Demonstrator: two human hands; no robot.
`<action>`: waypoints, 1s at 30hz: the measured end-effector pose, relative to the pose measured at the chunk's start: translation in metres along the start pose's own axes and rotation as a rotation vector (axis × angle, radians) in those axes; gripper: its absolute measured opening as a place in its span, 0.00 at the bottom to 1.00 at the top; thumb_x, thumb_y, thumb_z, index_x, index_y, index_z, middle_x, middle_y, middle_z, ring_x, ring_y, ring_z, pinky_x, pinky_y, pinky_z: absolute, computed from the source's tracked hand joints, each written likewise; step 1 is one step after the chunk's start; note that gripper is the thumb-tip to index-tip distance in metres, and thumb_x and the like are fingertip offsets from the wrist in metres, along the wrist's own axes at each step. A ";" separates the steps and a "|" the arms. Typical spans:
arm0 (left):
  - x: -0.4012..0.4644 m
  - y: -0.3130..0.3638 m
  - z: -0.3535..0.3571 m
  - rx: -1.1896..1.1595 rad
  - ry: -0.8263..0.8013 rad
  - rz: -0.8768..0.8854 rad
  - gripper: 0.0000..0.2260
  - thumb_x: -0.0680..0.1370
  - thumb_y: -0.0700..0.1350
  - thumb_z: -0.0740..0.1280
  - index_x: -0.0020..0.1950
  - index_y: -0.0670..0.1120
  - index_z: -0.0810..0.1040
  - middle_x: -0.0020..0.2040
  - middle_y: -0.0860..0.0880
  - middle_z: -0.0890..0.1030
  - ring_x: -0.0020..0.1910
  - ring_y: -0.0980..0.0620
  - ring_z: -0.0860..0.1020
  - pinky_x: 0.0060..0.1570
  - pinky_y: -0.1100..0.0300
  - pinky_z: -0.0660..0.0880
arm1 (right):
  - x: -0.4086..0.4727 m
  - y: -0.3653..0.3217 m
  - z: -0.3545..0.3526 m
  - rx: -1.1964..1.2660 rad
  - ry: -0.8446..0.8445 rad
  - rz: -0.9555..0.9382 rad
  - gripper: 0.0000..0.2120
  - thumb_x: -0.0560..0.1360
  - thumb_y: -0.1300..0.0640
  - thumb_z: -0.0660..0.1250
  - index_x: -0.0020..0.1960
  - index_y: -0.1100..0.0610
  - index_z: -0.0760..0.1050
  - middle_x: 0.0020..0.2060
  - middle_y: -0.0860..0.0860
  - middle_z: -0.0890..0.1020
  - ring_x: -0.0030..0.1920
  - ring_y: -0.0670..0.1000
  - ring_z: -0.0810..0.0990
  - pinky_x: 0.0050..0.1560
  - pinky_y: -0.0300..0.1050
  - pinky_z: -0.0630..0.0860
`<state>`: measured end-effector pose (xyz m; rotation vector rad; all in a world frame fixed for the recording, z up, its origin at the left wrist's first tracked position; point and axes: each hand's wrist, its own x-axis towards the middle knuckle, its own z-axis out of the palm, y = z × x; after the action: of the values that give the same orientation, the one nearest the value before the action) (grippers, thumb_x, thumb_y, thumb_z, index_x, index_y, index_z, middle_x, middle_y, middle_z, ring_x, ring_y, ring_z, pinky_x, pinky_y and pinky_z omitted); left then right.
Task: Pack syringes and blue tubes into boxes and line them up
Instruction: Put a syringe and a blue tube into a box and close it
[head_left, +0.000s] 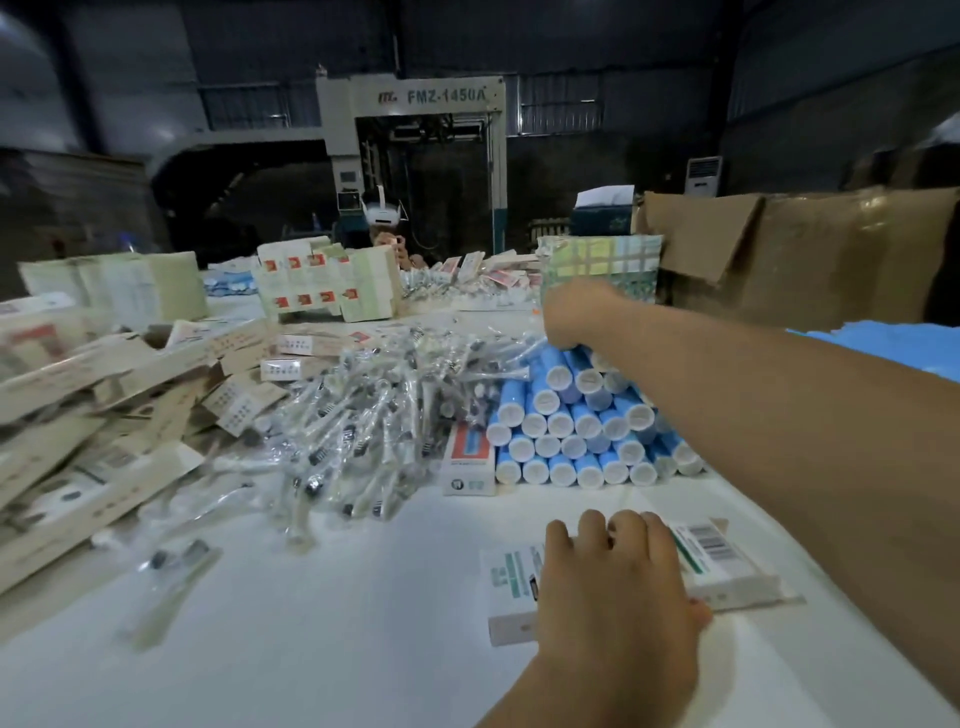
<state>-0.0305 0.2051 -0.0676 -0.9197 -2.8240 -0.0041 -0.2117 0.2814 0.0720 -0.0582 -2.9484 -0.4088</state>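
Observation:
A white box with green print and a barcode (717, 558) lies on the white table near the front. My left hand (613, 577) grips it from above, fingers curled over its far edge. A stack of blue tubes with white caps (576, 431) stands behind it. My right hand (571, 317) reaches over the top of that stack with fingers curled down on the uppermost tubes; what it holds is hidden. A heap of syringes in clear wrappers (374, 410) lies left of the tubes.
Flat unfolded cartons (88, 415) pile up at the left. A red and white box (467, 457) stands beside the tubes. Stacked packed boxes (327, 286), a patterned box (602, 265) and large brown cartons (800, 249) are behind. A person sits across the table.

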 end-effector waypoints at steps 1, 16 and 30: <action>0.001 0.000 0.001 -0.006 0.001 0.003 0.28 0.80 0.60 0.55 0.71 0.42 0.58 0.67 0.42 0.67 0.62 0.39 0.65 0.60 0.38 0.59 | 0.004 0.000 -0.001 -0.007 -0.014 -0.008 0.06 0.76 0.64 0.57 0.52 0.58 0.70 0.45 0.55 0.71 0.44 0.56 0.70 0.45 0.51 0.71; -0.006 -0.002 0.002 0.033 0.102 -0.003 0.23 0.79 0.62 0.52 0.67 0.48 0.60 0.62 0.48 0.69 0.59 0.44 0.67 0.58 0.45 0.63 | -0.073 0.058 -0.026 0.801 0.253 0.122 0.43 0.74 0.57 0.64 0.77 0.53 0.39 0.40 0.54 0.76 0.34 0.55 0.78 0.22 0.44 0.74; -0.010 -0.001 0.004 0.052 0.288 -0.068 0.27 0.78 0.65 0.49 0.71 0.51 0.59 0.64 0.52 0.70 0.60 0.50 0.68 0.57 0.54 0.64 | -0.230 0.098 0.117 1.797 0.518 0.471 0.48 0.73 0.66 0.69 0.75 0.38 0.42 0.41 0.58 0.81 0.25 0.54 0.80 0.26 0.44 0.76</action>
<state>-0.0242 0.1989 -0.0732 -0.7453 -2.5734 -0.0656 0.0029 0.4035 -0.0516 -0.3074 -1.7065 1.8248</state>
